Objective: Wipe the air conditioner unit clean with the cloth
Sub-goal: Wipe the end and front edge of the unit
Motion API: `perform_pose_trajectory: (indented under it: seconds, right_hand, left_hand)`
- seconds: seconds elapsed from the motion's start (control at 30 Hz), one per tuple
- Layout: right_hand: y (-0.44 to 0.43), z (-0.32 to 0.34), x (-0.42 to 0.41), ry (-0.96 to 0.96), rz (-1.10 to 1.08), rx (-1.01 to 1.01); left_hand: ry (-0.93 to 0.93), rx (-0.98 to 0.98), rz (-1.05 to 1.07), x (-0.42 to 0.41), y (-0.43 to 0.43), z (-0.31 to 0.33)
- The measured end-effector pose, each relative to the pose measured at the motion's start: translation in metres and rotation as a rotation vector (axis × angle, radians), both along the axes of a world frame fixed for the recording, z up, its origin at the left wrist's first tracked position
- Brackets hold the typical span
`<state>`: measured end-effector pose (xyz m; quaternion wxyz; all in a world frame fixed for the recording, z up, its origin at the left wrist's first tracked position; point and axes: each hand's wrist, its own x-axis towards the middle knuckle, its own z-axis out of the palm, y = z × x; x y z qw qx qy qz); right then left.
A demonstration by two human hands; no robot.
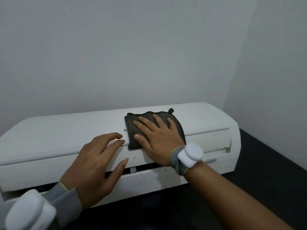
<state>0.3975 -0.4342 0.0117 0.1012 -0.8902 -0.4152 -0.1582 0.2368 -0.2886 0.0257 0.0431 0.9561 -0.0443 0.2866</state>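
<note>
lying under the flat right hand (156, 138), the cloth (132, 130) sits just beside the left hand (93, 168).

A grey cuff (66, 201) with yellow trim sat behind the left hand (93, 166), carrying a round white module (31, 211); the right hand (156, 140) wore an identical set.

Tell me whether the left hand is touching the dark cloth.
No: the left hand rests on the bare air conditioner unit beside the cloth, and only the right hand presses flat on it.
</note>
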Motion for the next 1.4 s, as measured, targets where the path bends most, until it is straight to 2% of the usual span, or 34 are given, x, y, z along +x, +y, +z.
perform_pose_trajectory:
  seconds: [0.2,0.6,0.77,0.9,1.03,1.1,1.17,1.27,1.4]
  right_hand:
    - [-0.018,-0.002,0.016,0.06,-0.075,0.084]
    - [-0.118,0.001,0.095,0.222,-0.421,0.135]
    - [-0.157,0.005,0.114,0.293,-0.502,0.172]
    - [-0.175,0.006,0.12,0.355,-0.495,0.265]
    - [-0.197,0.009,0.122,0.553,-0.473,0.42]
    - [-0.209,0.01,0.117,0.583,-0.456,0.511]
    - [-0.218,0.003,0.106,0.563,-0.42,0.559]
    - [-0.217,-0.021,0.089,0.504,-0.318,0.51]
    - [-0.191,-0.047,0.058,0.316,-0.203,0.482]
  left_hand:
    - [0.079,0.049,0.025,0.003,-0.023,-0.009]
    - [0.07,0.053,0.024,0.019,-0.033,-0.013]
    - [0.074,0.068,0.006,0.022,-0.035,-0.02]
    - [0.059,0.072,-0.02,0.026,-0.033,-0.025]
    - [0.031,0.076,-0.061,0.03,-0.025,-0.028]
    - [0.012,0.061,-0.081,0.032,-0.019,-0.03]
    - [-0.017,0.061,-0.104,0.033,-0.014,-0.033]
    - [-0.046,0.073,-0.135,0.034,-0.01,-0.037]
    - [-0.065,0.076,-0.147,0.037,-0.007,-0.042]
